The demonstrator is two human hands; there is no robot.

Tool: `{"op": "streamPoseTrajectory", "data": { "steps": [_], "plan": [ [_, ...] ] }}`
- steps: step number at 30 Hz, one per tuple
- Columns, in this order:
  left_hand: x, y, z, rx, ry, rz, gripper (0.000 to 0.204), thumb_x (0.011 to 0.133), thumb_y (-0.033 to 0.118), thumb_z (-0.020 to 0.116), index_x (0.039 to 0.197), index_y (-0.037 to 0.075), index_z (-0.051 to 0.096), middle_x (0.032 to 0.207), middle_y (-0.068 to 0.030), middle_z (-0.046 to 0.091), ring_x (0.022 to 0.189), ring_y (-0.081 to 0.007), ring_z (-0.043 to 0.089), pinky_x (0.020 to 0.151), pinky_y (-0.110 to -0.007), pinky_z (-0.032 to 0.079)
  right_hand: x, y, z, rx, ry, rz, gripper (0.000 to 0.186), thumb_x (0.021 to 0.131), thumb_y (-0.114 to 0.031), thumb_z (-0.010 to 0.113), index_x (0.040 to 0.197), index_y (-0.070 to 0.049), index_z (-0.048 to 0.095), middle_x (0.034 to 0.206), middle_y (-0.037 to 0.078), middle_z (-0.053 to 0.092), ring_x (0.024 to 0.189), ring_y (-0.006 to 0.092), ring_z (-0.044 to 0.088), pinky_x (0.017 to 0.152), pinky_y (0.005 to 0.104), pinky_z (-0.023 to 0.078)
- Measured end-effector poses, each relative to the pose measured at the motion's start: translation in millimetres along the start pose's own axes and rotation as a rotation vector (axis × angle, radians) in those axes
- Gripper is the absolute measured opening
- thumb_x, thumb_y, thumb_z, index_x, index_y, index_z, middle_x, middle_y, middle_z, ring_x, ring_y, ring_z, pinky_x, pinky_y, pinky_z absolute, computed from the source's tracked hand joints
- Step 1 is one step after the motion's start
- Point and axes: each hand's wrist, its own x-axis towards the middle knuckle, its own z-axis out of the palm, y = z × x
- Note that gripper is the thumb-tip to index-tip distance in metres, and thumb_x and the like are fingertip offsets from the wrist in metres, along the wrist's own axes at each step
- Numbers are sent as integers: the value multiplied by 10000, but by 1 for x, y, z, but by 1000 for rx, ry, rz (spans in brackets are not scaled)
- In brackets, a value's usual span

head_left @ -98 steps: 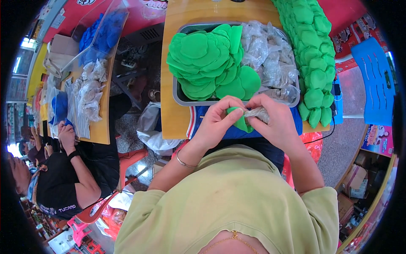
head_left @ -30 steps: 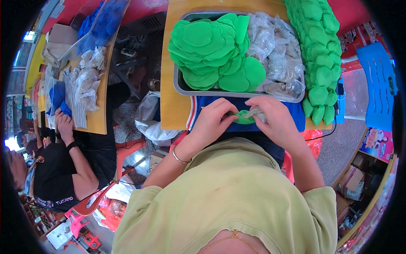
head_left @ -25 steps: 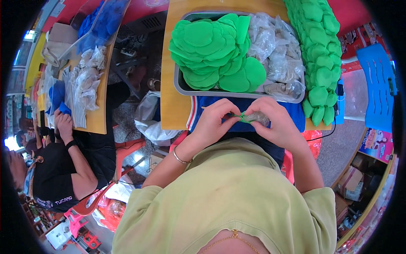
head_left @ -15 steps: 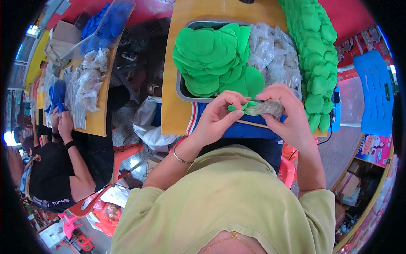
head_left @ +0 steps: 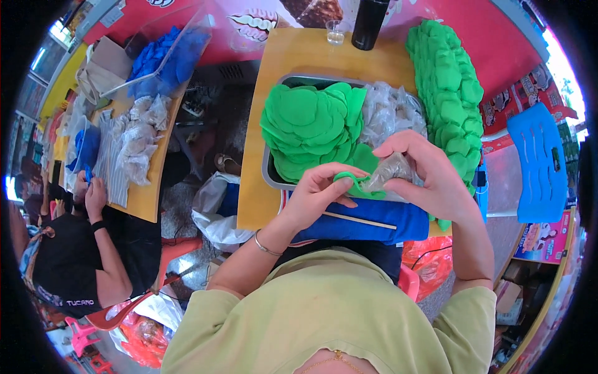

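Note:
Between the fingertips of my left hand (head_left: 316, 194) is a soft green piece (head_left: 354, 186), stretched or folded at the mouth of a small clear plastic bag (head_left: 393, 171) with greyish contents. My right hand (head_left: 427, 171) curves round that bag, thumb below and fingers above. Just beyond my hands, a grey metal tray (head_left: 272, 171) holds a heap of flat, rounded green pieces (head_left: 311, 128). More bagged greyish lumps (head_left: 389, 109) lie at the tray's right side. Below my hands, a thin wooden stick (head_left: 360, 220) rests on a blue cloth (head_left: 408, 224).
A long stack of green pieces (head_left: 442, 93) lines the table's right side. At the back stand a black bottle (head_left: 370, 25) and a clear cup (head_left: 335, 34). A blue chair (head_left: 539, 165) is at right. Leftward, a co-worker (head_left: 78, 255) handles something blue at another table (head_left: 149, 198).
The view has tilted up, showing the bottle and cup. My right fingers have lifted and spread more around the bag, and the green piece looks more bunched by my left fingertips.

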Motion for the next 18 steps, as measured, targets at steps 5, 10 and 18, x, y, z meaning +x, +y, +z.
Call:
{"op": "streamPoseTrajectory", "data": {
  "steps": [5,10,18],
  "plan": [
    [7,6,3,-131,33,39,215,917,184,518,1038,16,575,991,-55,594,880,-135,594,713,-294,559,16,-18,-14,-297,44,-163,439,655,15,667,1069,-74,552,951,86,540,899,250,552,766,314,455],
    [11,18,7,-180,6,10,204,934,189,475,1037,24,536,944,-64,596,848,-153,613,684,-309,566,25,-18,-29,-192,-78,-23,395,700,-7,658,1076,-80,567,956,63,550,860,181,544,695,276,443],
    [9,29,5,-159,47,40,202,935,182,472,1041,23,535,944,-57,592,854,-155,612,690,-319,568,30,-13,-31,129,-152,67,392,724,81,537,1098,-34,547,1046,52,547,923,130,515,777,250,412]
  ]
}}
